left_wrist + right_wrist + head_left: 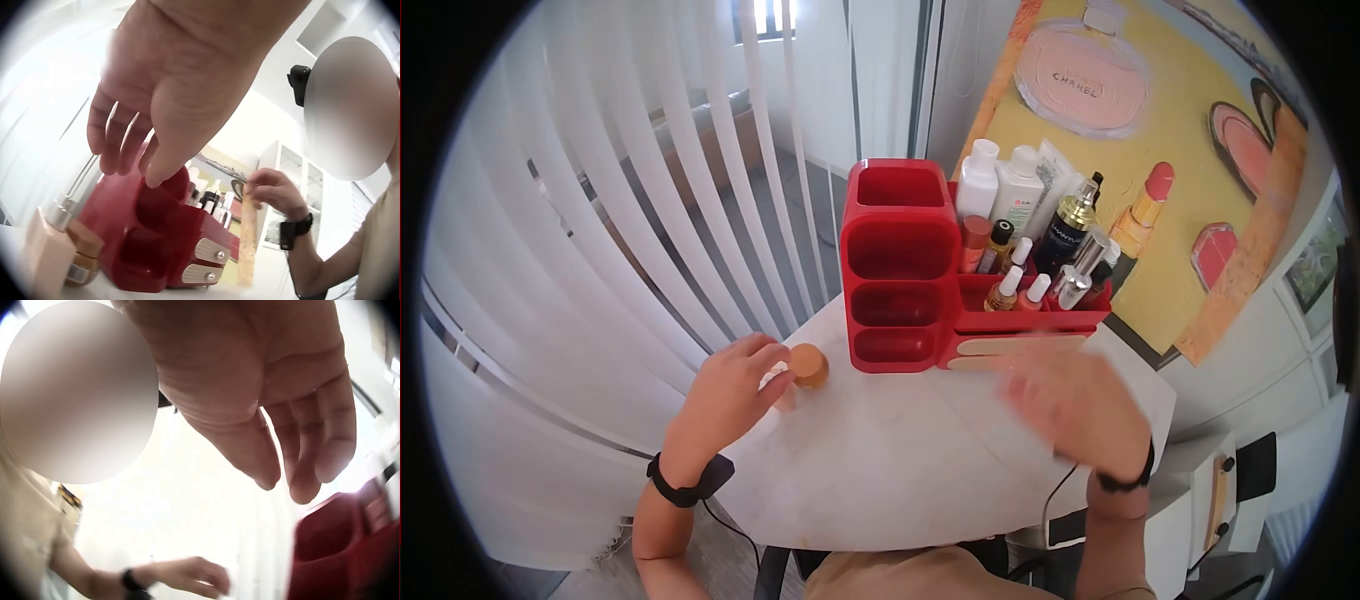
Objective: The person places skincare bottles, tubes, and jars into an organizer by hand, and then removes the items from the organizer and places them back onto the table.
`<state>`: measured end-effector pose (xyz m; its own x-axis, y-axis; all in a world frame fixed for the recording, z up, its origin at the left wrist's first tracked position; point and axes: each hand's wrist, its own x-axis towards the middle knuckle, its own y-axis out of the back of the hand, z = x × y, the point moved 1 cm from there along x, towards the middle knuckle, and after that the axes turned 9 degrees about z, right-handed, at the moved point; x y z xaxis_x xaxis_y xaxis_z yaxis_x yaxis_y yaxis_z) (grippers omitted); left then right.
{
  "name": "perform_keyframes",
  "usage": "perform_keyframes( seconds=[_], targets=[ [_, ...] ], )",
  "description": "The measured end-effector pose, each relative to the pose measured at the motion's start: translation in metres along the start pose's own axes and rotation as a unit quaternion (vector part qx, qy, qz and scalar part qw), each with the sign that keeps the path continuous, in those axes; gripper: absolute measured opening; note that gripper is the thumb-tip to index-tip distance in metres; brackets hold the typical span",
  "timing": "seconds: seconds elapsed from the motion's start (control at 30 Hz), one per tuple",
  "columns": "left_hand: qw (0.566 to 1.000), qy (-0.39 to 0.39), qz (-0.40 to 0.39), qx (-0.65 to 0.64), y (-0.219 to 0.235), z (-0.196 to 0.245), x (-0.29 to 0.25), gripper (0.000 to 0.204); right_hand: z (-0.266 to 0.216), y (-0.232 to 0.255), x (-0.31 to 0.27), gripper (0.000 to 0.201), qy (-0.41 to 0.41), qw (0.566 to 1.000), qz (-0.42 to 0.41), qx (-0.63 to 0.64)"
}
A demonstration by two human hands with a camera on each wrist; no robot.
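**Fig. 1. Emery board pinched upright beside a red cosmetics organiser**

The emery board (248,244) is a long, narrow, sand-coloured strip with a gritty face. In the left wrist view it stands nearly upright, with its lower end close to the tabletop. The right hand (272,192) pinches its top end with curled fingertips. The head view shows this hand only as a blur, and the right wrist view shows the palm and fingers but no board, so the grip is read from one view alone.

As a judgement, the board handles best pinched near one end and kept upright, so that its free end stays clear of the drawer fronts (205,251) beyond the hand.

The left hand (735,390) is relaxed and grips nothing. Its fingertips lie at a small wooden-capped bottle (808,366); whether they touch cannot be told. Beside that bottle stands a peach pump bottle (44,259).

Ahead of both hands, the red organiser (900,270) stands on the white table (900,460). On the left-hand side it has four stepped open compartments. Lotion and serum bottles (1017,195) crowd the part ahead of the right hand. Vertical blinds (600,200) hang beyond the left hand, and a painted cosmetics poster (1160,120) leans beyond the right.
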<state>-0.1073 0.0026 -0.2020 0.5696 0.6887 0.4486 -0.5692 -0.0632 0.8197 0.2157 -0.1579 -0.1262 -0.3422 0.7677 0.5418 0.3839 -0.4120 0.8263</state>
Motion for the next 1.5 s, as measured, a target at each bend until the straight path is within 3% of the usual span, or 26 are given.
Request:
perform_keyframes(
  seconds=[0.1,0.2,0.33,0.4,0.43,0.5,0.57,0.67,0.7,0.73,0.77,0.83,0.9,0.97,1.03,1.1,1.33,1.43,1.5],
  targets=[
    [0.995,-0.051,-0.002,-0.087,0.001,0.024,0.013,0.015,0.037,0.0,0.026,0.026,-0.18,0.976,0.051,-0.115],
    [0.986,-0.107,-0.009,-0.128,-0.006,0.046,0.02,0.014,0.063,-0.018,0.028,0.027,-0.152,0.975,0.032,-0.16],
    [0.98,-0.112,-0.006,-0.163,-0.015,0.049,0.021,0.013,0.081,-0.024,0.031,0.023,-0.15,0.976,-0.022,-0.158],
    [0.979,-0.094,-0.018,-0.178,-0.014,0.044,0.019,0.015,0.088,-0.023,0.035,0.019,-0.142,0.989,-0.01,-0.032],
    [0.98,-0.089,-0.02,-0.177,-0.012,0.043,0.018,0.015,0.09,-0.02,0.036,0.019,-0.141,0.989,-0.013,-0.028],
    [0.981,-0.055,-0.022,-0.183,-0.007,0.037,0.015,0.013,0.086,-0.009,0.042,0.017,-0.23,0.968,0.004,0.104],
    [0.981,-0.032,-0.012,-0.189,0.0,0.028,0.012,0.013,0.058,0.008,0.052,0.019,-0.276,0.956,0.067,0.08],
    [0.981,0.003,0.011,-0.195,0.009,0.009,0.003,0.013,0.029,0.014,0.059,0.022,-0.249,0.966,0.064,0.033],
    [0.98,0.016,0.024,-0.197,0.009,0.003,0.0,0.013,0.018,0.006,0.059,0.021,-0.197,0.978,0.054,0.044],
    [0.984,0.033,0.023,-0.173,0.007,-0.006,-0.004,0.017,0.006,-0.006,0.062,0.02,-0.215,0.971,0.014,0.105],
    [0.984,0.037,0.024,-0.172,0.008,-0.009,-0.007,0.017,-0.007,-0.02,0.064,0.019,-0.233,0.958,-0.027,0.163],
    [0.989,0.071,0.005,-0.13,0.008,-0.014,-0.012,0.023,-0.009,-0.065,0.06,0.02,-0.132,0.977,-0.09,0.144],
    [0.993,0.051,0.003,-0.104,-0.001,-0.025,-0.021,0.031,-0.017,-0.108,0.062,0.018,-0.124,0.972,-0.153,0.126],
    [0.997,0.031,0.0,-0.075,-0.012,-0.037,-0.028,0.038,-0.013,-0.146,0.064,0.017,-0.106,0.974,-0.155,0.126],
    [0.991,0.037,-0.085,-0.098,-0.025,-0.045,-0.033,0.057,-0.009,-0.174,0.064,0.02,-0.087,0.976,-0.157,0.125],
    [0.99,0.052,-0.1,-0.081,-0.032,-0.049,-0.035,0.058,-0.006,-0.192,0.065,0.019,-0.064,0.983,-0.155,0.071],
    [0.99,0.078,-0.105,-0.054,-0.037,-0.069,-0.026,0.052,0.005,-0.212,0.06,0.021,-0.093,0.982,-0.163,0.016],
    [0.991,0.066,-0.086,-0.074,-0.036,-0.072,-0.028,0.052,-0.005,-0.191,0.066,0.023,-0.126,0.98,-0.15,0.032],
    [0.99,0.074,-0.074,-0.091,-0.034,-0.074,-0.031,0.051,-0.021,-0.167,0.071,0.026,-0.194,0.959,-0.186,0.09]
  ],
)
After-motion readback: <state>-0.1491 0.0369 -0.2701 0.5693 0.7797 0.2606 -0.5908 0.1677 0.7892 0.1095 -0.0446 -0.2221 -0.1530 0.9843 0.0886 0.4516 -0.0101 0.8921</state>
